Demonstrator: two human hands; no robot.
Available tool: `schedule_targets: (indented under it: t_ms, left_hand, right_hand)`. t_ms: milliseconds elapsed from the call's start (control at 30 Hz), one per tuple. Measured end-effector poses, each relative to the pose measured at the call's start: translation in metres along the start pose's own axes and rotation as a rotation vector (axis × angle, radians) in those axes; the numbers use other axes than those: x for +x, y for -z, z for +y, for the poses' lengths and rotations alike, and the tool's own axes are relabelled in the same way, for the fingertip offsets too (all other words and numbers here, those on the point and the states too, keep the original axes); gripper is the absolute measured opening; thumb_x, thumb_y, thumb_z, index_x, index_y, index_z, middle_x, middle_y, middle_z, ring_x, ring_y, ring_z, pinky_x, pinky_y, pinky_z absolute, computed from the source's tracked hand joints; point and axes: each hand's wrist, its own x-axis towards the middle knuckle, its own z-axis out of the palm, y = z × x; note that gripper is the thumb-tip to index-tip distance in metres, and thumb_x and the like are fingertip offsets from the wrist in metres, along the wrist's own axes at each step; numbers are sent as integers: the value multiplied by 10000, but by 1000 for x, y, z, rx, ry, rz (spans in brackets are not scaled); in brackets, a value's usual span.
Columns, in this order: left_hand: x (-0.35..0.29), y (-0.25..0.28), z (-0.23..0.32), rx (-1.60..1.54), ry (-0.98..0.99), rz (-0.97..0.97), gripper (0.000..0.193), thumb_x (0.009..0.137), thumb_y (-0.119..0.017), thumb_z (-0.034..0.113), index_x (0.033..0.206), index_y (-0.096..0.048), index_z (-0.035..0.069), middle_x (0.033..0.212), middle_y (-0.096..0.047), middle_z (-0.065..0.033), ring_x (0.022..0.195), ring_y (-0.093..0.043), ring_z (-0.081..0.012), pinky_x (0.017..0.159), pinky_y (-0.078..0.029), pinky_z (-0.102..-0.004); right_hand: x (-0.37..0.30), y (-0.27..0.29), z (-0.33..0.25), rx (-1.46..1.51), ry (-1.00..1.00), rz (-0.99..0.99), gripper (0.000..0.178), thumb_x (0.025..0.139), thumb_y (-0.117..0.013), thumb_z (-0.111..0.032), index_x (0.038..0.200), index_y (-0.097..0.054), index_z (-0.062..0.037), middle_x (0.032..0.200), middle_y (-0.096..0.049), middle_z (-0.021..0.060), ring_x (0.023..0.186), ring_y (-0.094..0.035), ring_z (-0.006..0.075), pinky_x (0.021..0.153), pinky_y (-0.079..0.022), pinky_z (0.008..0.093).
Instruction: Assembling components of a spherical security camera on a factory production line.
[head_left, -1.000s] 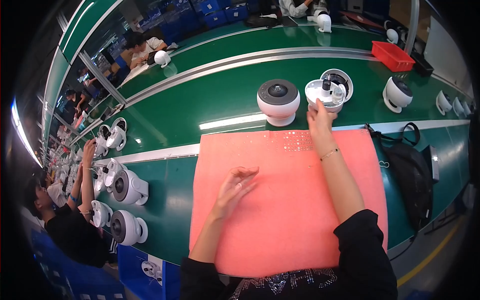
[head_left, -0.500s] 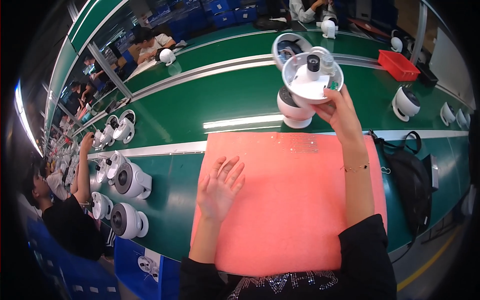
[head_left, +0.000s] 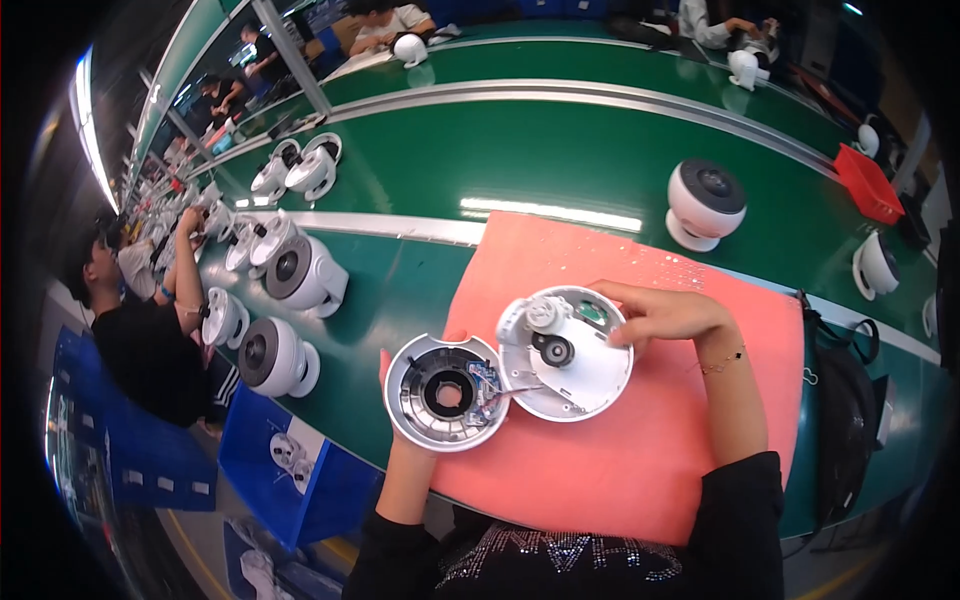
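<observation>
a green bench (head_left: 390, 262) carries a pink mat (head_left: 620, 465), dotted near its far edge with tiny shiny specks (head_left: 660, 265); an open white shell (head_left: 595, 372) perhaps rests there too. white ball-shaped devices (head_left: 273, 356) stand left, a black bag (head_left: 845, 430) lies right, and a grey-topped white device (head_left: 700, 220) stands beyond.

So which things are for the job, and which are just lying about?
For the job:
- dark-lined round shell, held
- white shell with a black cylinder, held, wired to the other
- pink mat underneath

Probably just lying about:
- black bag
- red tray
</observation>
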Motion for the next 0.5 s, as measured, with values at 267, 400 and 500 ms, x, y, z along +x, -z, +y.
schedule_targets:
  t_ms: [267, 400, 500]
  left_hand:
    - [-38, 1, 10, 139, -165, -21, 931, 670, -519, 485, 1346, -229, -87, 1187, -513, -251, 1035, -575, -310, 881, -483, -382]
    - [-48, -26, 4, 455, -201, 88, 1019, 657, -546, 527, 1378, -145, -71, 1262, -447, -274, 1108, -525, -367, 912, -465, -450]
    - [-50, -62, -12, 405, -155, 175, 971, 627, -648, 472, 1369, -181, 53, 1270, -403, -193, 1182, -437, -317, 1003, -353, -412]
  right_hand:
    - [2, -27, -18, -606, -97, 150, 526, 707, -728, -302, 1117, -532, -37, 806, -626, 101, 681, -613, 170, 627, -462, 275]
    - [7, -84, -25, -911, 570, 584, 468, 709, -678, -318, 1064, -550, -42, 861, -590, 137, 791, -598, 262, 633, -456, 315]
    - [-5, -137, -53, -728, 805, 348, 451, 710, -661, -288, 1079, -545, -57, 815, -529, 67, 715, -561, 208, 594, -420, 298]
